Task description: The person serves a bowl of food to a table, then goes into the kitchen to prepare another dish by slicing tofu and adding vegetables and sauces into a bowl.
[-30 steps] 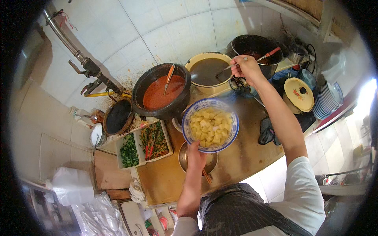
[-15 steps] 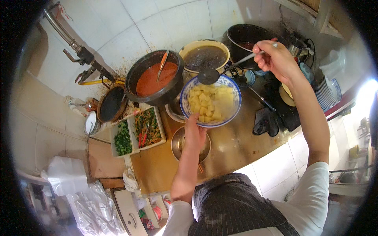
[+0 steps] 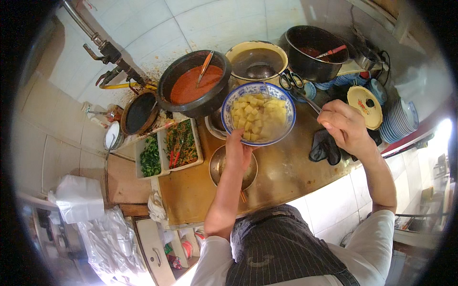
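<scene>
My left hand (image 3: 238, 143) is closed on the near rim of a blue-and-white bowl (image 3: 291, 112), which holds pale yellow cubes that look like potato. My right hand (image 3: 347, 125) is closed round the metal handle of a ladle (image 3: 312, 106). The handle slants toward the scissors (image 3: 292, 80) and a cream enamel pot (image 3: 285, 58) of dark liquid. A dark ladle bowl (image 3: 260, 71) sits in that liquid. Part of the handle between is hard to follow. Under the left forearm stands a metal bowl (image 3: 217, 164), partly hidden.
A black pot of red sauce (image 3: 191, 88) holds an orange-handled spoon; another black pot (image 3: 312, 66) stands right of the cream one. At left are a two-part tray (image 3: 164, 164) of greens, a dark-filled pan (image 3: 138, 113), and plastic bags (image 3: 112, 248). Stacked plates (image 3: 400, 121) and a lid (image 3: 365, 102) stand right.
My right hand has come down toward me from near the right black pot. The dark ladle bowl has moved from above the bowl of cubes into the cream pot. My left hand keeps its hold.
</scene>
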The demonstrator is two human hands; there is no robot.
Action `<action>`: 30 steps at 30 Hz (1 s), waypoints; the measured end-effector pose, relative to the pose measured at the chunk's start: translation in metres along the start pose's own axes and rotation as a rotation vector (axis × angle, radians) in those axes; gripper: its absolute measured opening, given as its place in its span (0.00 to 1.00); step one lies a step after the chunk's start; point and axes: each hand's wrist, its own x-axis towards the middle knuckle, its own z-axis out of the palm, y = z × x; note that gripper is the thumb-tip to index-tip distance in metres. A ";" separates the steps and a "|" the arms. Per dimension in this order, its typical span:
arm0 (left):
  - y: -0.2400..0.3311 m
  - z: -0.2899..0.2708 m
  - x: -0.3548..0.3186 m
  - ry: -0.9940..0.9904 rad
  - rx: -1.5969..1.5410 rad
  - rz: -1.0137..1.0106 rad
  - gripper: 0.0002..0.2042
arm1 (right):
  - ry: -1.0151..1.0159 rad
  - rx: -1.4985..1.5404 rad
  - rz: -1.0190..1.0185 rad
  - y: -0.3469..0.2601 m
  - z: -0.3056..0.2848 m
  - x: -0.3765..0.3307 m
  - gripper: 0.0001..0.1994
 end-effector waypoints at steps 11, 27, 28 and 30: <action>0.006 -0.016 -0.041 0.225 -0.065 0.012 0.23 | 0.402 0.464 0.665 0.117 0.044 0.064 0.12; 0.034 -0.169 -0.112 0.244 -0.088 0.161 0.24 | 0.516 0.632 1.041 0.215 0.087 0.046 0.14; 0.036 -0.187 -0.122 0.274 -0.074 0.151 0.24 | 0.536 0.561 1.100 0.197 0.103 0.030 0.12; 0.034 -0.216 -0.129 0.334 -0.016 0.138 0.24 | 0.449 0.588 1.138 0.149 0.173 0.007 0.09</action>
